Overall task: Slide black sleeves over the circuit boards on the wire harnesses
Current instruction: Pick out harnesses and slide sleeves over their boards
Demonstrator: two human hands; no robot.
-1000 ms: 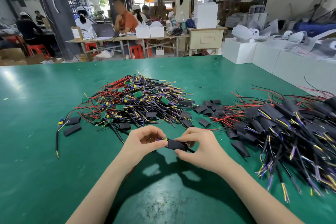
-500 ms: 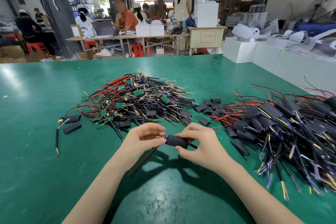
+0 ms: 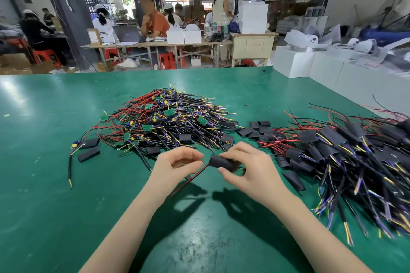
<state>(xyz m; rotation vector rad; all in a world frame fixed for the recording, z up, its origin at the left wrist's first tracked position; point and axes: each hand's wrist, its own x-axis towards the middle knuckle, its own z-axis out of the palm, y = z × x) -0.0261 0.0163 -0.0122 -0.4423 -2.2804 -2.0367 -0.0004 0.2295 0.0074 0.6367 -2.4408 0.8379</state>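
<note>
My right hand point(image 3: 248, 170) pinches a black sleeve point(image 3: 219, 161) between thumb and fingers, just above the green table point(image 3: 44, 184). A red and black wire point(image 3: 188, 180) trails from the sleeve's left end down to the table. My left hand point(image 3: 175, 168) is curled a little left of the sleeve, apart from it. The wire passes under its thumb, and whether it pinches the wire is unclear. A pile of bare harnesses with green circuit boards point(image 3: 164, 117) lies behind my hands. Harnesses with sleeves on them point(image 3: 346, 157) are heaped at the right.
Loose black sleeves point(image 3: 255, 129) lie between the two piles, and two more point(image 3: 88, 154) lie at the left beside a single harness. White boxes point(image 3: 295, 63) line the table's far right edge. People sit at tables beyond the far edge.
My left hand has come off the sleeve's end and drawn slightly left, leaving a gap. The right hand has lifted the sleeve a little, and the wire now hangs from its left end.
</note>
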